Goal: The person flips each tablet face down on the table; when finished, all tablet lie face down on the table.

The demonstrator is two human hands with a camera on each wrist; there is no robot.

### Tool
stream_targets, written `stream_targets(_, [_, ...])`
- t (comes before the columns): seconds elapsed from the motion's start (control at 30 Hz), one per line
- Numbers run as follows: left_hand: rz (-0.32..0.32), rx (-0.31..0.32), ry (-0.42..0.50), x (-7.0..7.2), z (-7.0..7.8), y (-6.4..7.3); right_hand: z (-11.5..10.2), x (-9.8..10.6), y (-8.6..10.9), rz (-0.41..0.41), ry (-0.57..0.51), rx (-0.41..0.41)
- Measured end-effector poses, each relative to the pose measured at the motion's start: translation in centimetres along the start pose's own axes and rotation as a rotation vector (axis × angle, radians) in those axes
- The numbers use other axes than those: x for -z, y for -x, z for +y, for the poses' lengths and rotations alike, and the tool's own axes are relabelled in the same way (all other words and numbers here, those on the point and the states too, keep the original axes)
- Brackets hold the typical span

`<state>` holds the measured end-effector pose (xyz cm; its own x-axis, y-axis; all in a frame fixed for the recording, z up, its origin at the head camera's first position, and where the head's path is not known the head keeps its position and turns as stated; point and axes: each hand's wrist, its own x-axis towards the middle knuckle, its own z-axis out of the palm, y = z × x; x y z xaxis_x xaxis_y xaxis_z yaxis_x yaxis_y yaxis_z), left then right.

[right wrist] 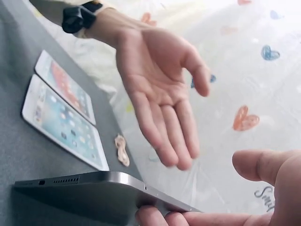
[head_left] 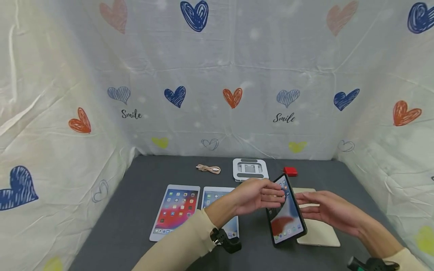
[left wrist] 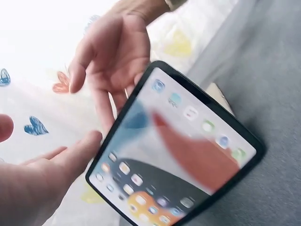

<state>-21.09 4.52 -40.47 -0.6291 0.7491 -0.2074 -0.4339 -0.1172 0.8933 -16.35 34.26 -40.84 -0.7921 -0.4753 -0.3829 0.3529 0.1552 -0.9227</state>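
Observation:
A dark-edged tablet [head_left: 288,216] with a lit screen stands tilted on its lower edge, right of the middle of the table. My right hand [head_left: 333,210] is behind it; in the right wrist view its straight fingers [right wrist: 202,219] touch the tablet's grey back, thumb apart. In front of the upper screen is my left hand [head_left: 255,196], palm facing it, fingers extended and holding nothing. The left wrist view shows the left fingertips close to the tablet's edge; whether they touch is hard to tell. A pale flat tablet-like slab [head_left: 318,231] lies partly hidden behind the tablet.
Two white lit tablets lie flat at the left: one [head_left: 178,207] fully seen, the other [head_left: 217,194] partly under my left arm. Farther back are a coiled cable [head_left: 208,169], a white and grey stand [head_left: 250,169] and a red charger [head_left: 290,171]. Patterned cloth [head_left: 203,124] surrounds the table.

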Motion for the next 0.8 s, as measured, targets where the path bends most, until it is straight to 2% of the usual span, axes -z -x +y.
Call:
stream_targets(0.1, [0.005,-0.007,0.006,-0.3,0.5,-0.1,-0.5,-0.7,-0.3,-0.004,0.023,0.008])
stream_targets(0.3, [0.078,-0.01,-0.009,-0.3,0.4,0.0,-1.3,-2.2,-1.2,0.015,0.055,0.012])
stream_targets(0.47, [0.143,-0.032,-0.011,0.2,0.2,1.0,-1.9,-3.6,-2.1,0.004,0.05,0.019])
stream_targets(0.63, [0.192,-0.051,-0.049,0.8,0.2,2.3,-2.0,-4.6,-2.9,-0.019,0.053,0.038])
stream_targets(0.8, [0.233,-0.063,-0.053,1.8,0.2,3.7,-1.7,-5.1,-3.5,-0.065,0.003,0.045])
